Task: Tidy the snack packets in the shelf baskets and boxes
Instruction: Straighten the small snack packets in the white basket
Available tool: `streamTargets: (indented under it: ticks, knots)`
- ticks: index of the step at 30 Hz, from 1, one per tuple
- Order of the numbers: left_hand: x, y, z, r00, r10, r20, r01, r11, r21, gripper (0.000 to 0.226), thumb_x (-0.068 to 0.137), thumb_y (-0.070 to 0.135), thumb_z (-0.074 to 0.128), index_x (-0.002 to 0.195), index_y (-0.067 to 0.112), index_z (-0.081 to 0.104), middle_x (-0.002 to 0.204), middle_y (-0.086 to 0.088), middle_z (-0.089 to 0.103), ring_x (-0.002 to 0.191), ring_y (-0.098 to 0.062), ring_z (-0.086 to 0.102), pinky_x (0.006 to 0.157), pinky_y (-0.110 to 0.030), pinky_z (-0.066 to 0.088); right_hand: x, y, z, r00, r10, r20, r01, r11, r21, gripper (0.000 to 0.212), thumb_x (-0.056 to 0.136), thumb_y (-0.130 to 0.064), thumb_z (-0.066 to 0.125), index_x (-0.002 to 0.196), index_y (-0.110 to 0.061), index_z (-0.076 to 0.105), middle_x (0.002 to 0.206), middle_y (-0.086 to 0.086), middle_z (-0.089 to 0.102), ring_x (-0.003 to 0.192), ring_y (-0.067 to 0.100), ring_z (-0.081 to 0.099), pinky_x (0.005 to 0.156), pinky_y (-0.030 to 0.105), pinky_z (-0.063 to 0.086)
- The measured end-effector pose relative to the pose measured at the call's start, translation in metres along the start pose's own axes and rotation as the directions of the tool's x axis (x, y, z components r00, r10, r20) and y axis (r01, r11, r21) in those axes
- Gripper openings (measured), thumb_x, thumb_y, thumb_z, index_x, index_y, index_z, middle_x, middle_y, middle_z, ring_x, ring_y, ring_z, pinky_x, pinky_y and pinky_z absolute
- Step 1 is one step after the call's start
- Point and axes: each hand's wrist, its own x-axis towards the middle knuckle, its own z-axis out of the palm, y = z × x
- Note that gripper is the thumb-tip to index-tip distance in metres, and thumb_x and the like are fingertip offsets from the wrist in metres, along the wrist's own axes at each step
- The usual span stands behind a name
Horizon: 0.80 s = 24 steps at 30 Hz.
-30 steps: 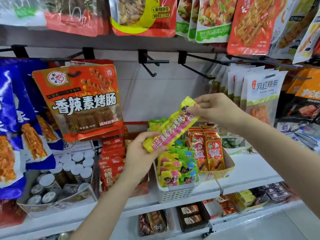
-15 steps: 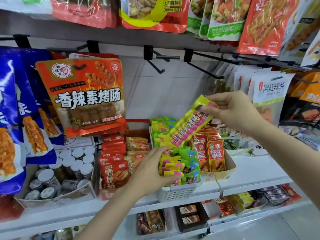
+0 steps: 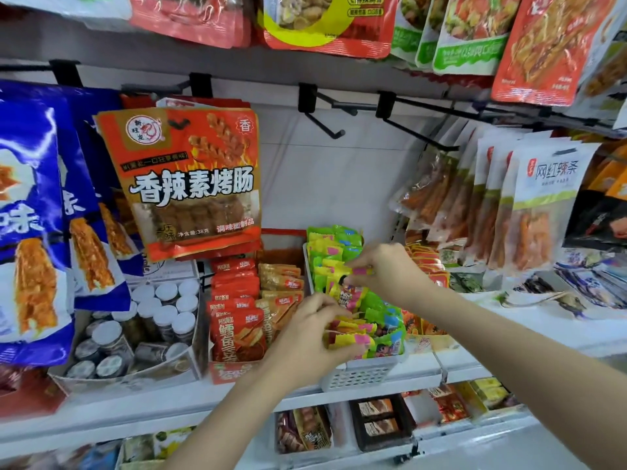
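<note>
A light, crinkly, slippery yellow packet (image 3: 351, 293) is pinched at its top end by the right hand (image 3: 383, 274) over the white basket (image 3: 359, 376); packets at seven o'clock are pressed under the left hand (image 3: 305, 337). An end seam is judged the surest hold.

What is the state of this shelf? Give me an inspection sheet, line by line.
Surface: white shelf, crowded with containers.
Job's things: white perforated basket full of yellow-green snack packets; cardboard box of red packets to its left.
Clutter: box of white-capped jars farther left.
Grippers: left hand and right hand both pinch packets in the basket.
Cables: nothing seen.
Surroundings: orange hanging bag, two empty black pegs.
</note>
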Motion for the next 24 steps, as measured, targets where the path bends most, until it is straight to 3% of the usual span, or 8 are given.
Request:
streamTargets:
  ticks: [2,5,10,13,17,19,22,24]
  knots:
    - [0.001,-0.003,0.000,1.000,-0.009,-0.004,0.009,1.000,-0.010,0.057,0.078,0.059,0.072,0.125,0.027,0.063,0.120,0.013,0.044,0.114,-0.002,0.046,0.099,-0.018,0.037,0.005,0.003,-0.003,0.999,0.011,0.036,-0.010,1.000,-0.017,0.035,0.083,-0.035,0.075,0.113,-0.018,0.073,0.114,0.003,0.072,0.105,0.018,0.066,0.089,0.023,0.046]
    - [0.001,-0.008,0.002,1.000,-0.013,-0.022,0.012,0.999,-0.032,0.056,0.075,0.063,0.072,0.121,0.032,0.064,0.127,0.015,0.034,0.120,0.001,0.038,0.102,-0.019,0.035,0.007,0.008,-0.012,1.000,0.009,0.006,-0.009,1.000,0.004,0.024,0.078,-0.028,0.081,0.100,-0.017,0.078,0.094,0.001,0.077,0.083,0.007,0.069,0.079,0.013,0.046]
    - [0.003,-0.016,0.007,0.992,0.078,-0.103,-0.082,0.996,-0.039,0.046,0.074,0.069,0.068,0.109,0.039,0.067,0.158,0.021,0.010,0.147,-0.003,0.007,0.114,-0.028,0.017,-0.004,-0.006,0.019,1.000,0.014,-0.003,-0.014,1.000,0.027,0.012,0.081,-0.027,0.078,0.092,-0.022,0.079,0.088,-0.002,0.077,0.077,0.007,0.067,0.082,0.026,0.053]
    - [0.003,-0.018,0.009,0.988,0.094,-0.119,-0.105,0.991,-0.089,0.045,0.075,0.071,0.065,0.110,0.043,0.064,0.160,0.026,0.004,0.147,0.003,0.008,0.112,-0.026,0.021,-0.003,-0.002,0.015,0.997,0.025,-0.077,-0.021,0.998,0.057,0.012,0.080,-0.030,0.078,0.091,-0.024,0.079,0.085,-0.005,0.076,0.076,0.006,0.068,0.079,0.024,0.054]
    - [0.003,-0.019,0.011,0.989,0.092,-0.117,-0.101,0.992,-0.076,0.044,0.076,0.072,0.063,0.111,0.045,0.062,0.160,0.027,0.002,0.148,0.002,0.006,0.113,-0.028,0.022,-0.007,0.002,0.011,0.999,0.025,-0.029,-0.023,0.998,0.054,0.010,0.076,-0.027,0.082,0.085,-0.023,0.078,0.078,-0.007,0.075,0.069,0.002,0.065,0.075,0.026,0.057]
    - [0.005,-0.021,0.011,0.990,0.095,-0.106,-0.101,0.993,-0.056,0.046,0.076,0.072,0.064,0.112,0.042,0.063,0.160,0.028,0.004,0.148,0.001,0.005,0.114,-0.029,0.020,-0.007,-0.002,0.017,0.998,0.013,-0.059,-0.010,0.999,0.040,0.006,0.079,-0.019,0.077,0.082,-0.023,0.078,0.078,-0.006,0.074,0.072,0.006,0.067,0.077,0.029,0.057]
    - [0.009,-0.023,0.008,0.994,0.078,-0.073,-0.081,0.996,-0.042,0.052,0.075,0.068,0.067,0.115,0.035,0.065,0.159,0.026,0.010,0.147,0.004,0.008,0.116,-0.029,0.021,-0.004,-0.007,0.025,0.999,-0.035,0.041,0.037,0.999,-0.040,0.015,0.081,-0.013,0.070,0.086,-0.024,0.079,0.085,-0.005,0.076,0.081,0.012,0.069,0.088,0.031,0.053]
    - [0.010,-0.022,0.006,0.999,0.040,-0.032,-0.043,0.996,-0.074,0.056,0.073,0.070,0.068,0.116,0.036,0.064,0.156,0.029,0.012,0.141,0.009,0.018,0.113,-0.024,0.026,-0.001,-0.003,0.021,0.999,-0.022,0.044,0.022,1.000,-0.003,0.014,0.081,-0.013,0.072,0.090,-0.022,0.079,0.086,-0.003,0.076,0.080,0.011,0.069,0.088,0.030,0.053]
